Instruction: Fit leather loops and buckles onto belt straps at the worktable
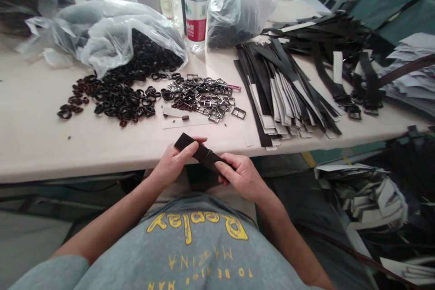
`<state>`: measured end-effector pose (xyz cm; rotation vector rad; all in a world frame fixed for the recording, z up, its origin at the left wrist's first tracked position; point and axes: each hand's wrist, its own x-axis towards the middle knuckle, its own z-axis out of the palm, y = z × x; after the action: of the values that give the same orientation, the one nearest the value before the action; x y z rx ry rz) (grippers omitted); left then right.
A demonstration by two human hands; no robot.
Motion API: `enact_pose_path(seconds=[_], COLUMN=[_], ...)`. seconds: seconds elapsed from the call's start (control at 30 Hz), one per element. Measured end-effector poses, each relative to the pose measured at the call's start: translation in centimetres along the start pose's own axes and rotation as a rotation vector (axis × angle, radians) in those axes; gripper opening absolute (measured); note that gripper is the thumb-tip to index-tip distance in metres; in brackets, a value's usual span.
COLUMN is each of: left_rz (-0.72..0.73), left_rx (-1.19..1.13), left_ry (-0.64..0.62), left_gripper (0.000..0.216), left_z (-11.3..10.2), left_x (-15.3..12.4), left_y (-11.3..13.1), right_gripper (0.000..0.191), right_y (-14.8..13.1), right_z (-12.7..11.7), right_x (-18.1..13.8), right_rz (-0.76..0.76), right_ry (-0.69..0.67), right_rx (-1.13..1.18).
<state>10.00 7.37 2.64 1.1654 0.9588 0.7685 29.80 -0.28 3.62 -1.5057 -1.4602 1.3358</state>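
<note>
Between my two hands, at the table's front edge, is a black belt strap (208, 157) with a narrow loop around its middle. My left hand (177, 159) pinches the strap near its square end, thumb on top. My right hand (239, 173) grips the other part, its thumb pressed flat on the strap. Beyond my hands lie a heap of metal buckles (214, 99) and a pile of small black and brown belt loops (118, 97). To the right, a stack of black straps (282, 86) shows white undersides.
A torn plastic bag (112, 31) spills more loops at the back left. A water bottle (196, 13) and a second full plastic bag (241, 4) stand behind the buckles. Straps with buckles (353, 86) lie at the right, above a bin of pale pieces (370, 195).
</note>
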Motion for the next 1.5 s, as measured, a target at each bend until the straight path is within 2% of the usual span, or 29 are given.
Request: enact_pose_path(seconds=[0.07,0.13,0.23,0.3,0.37,0.43,0.7,0.9,0.97,1.03,1.17,1.27,1.37,1.5], left_rz=[-0.001,-0.035,-0.077,-0.088,-0.077,-0.059,-0.074,-0.055,0.026,0.155,0.402,0.456,0.449,0.487], left_rx=[0.094,0.084,0.018,-0.01,-0.024,-0.042,-0.175,-0.227,-0.12,0.082,0.725,1.145,1.295,1.304], left_ry=[0.045,0.038,0.021,0.018,0.019,0.02,0.009,-0.096,-0.073,0.039,0.313,0.337,0.306,0.335], left_gripper=[0.034,0.035,0.039,0.039,0.037,0.038,0.046,0.048,0.044,0.035,0.02,0.017,0.012,0.016], left_z=[-1.0,-1.5,-1.1,-0.6,0.0,0.2,-0.6,-1.7,-3.1,-5.0,-8.6,-9.8,-10.0,-9.6], left_x=[0.0,-0.1,-0.6,-0.9,-1.0,-1.0,-0.8,-0.7,0.3,2.0,7.0,10.4,12.3,12.3], left_y=[0.6,1.0,0.9,0.6,0.1,-0.3,-0.7,0.5,1.2,2.1,3.8,4.4,4.5,4.5], right_gripper=[0.029,0.027,0.021,0.03,0.035,0.033,0.026,0.018,0.015,0.012,0.009,0.009,0.01,0.012], right_y=[0.0,-0.2,-0.9,-1.3,-1.5,-1.2,-0.2,-0.2,0.1,0.3,0.7,0.9,1.3,1.9], right_z=[-0.7,-1.1,-0.6,0.4,1.5,2.4,3.1,2.5,2.2,1.9,2.1,2.3,2.1,1.3], right_x=[-0.2,-0.3,0.0,0.3,0.7,1.0,1.4,1.4,1.4,1.3,1.1,1.1,1.1,1.2], right_rz=[0.015,0.007,-0.092,-0.18,-0.25,-0.31,-0.461,-0.427,-0.397,-0.375,-0.362,-0.357,-0.354,-0.347], right_ry=[-0.024,-0.027,0.11,0.204,0.245,0.284,0.403,0.372,0.377,0.383,0.392,0.398,0.41,0.461], right_rx=[-0.04,-0.096,-0.272,-0.403,-0.504,-0.568,-0.581,-0.473,-0.455,-0.444,-0.421,-0.428,-0.442,-0.456])
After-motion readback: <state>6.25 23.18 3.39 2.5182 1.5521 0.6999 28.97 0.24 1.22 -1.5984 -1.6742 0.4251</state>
